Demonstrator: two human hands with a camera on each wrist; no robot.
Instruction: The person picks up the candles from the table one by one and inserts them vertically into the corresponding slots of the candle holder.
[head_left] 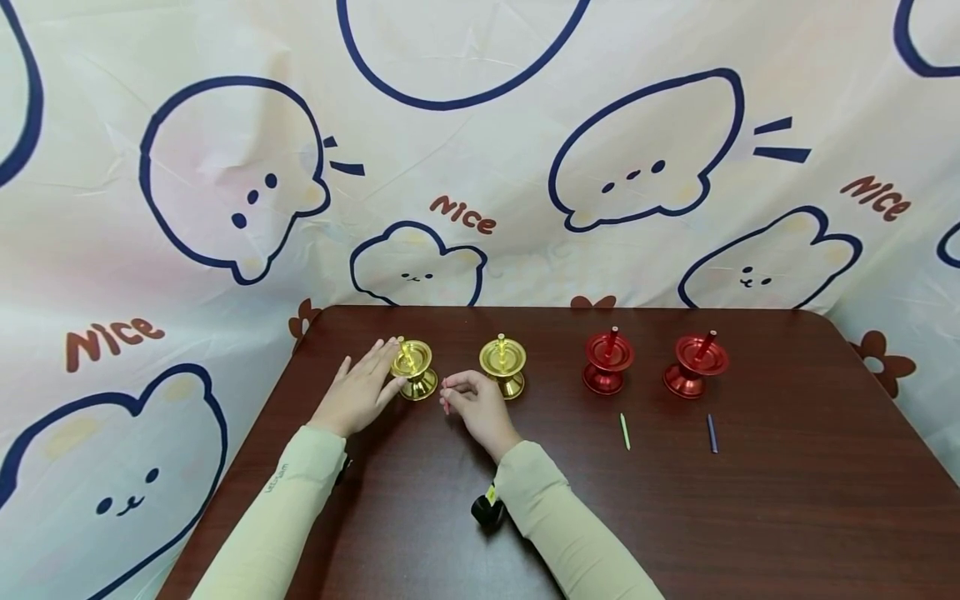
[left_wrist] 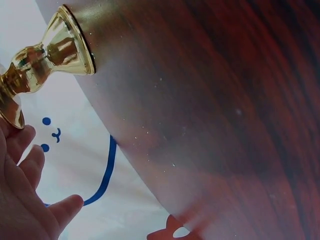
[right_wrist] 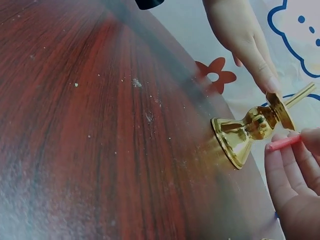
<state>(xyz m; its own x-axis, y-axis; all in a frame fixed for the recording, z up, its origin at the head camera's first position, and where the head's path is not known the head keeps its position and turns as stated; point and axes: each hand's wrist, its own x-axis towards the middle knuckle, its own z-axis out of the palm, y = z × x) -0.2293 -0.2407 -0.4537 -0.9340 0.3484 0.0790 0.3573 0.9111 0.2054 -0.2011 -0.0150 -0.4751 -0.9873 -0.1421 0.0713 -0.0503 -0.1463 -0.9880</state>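
A gold candle holder (head_left: 420, 384) stands upright at the far left of the table, a thin gold stem rising from its dish. My left hand (head_left: 358, 392) lies against the left side of that dish, fingers extended; in the right wrist view its thumb meets the dish's edge. Between thumb and fingertips my right hand (head_left: 477, 408) pinches a small pink-red candle (right_wrist: 285, 143), held just right of the same holder. The right wrist view shows the candle lying sideways, close beside the dish. A second gold candle holder (head_left: 512, 386) stands behind my right hand.
Two red candle holders (head_left: 603, 380) (head_left: 683, 382) stand toward the right, each with a red stem. In front of them lie a thin green candle (head_left: 625, 432) and a thin blue candle (head_left: 712, 433). A printed cloth (head_left: 525, 275) hangs behind the brown table (head_left: 787, 517).
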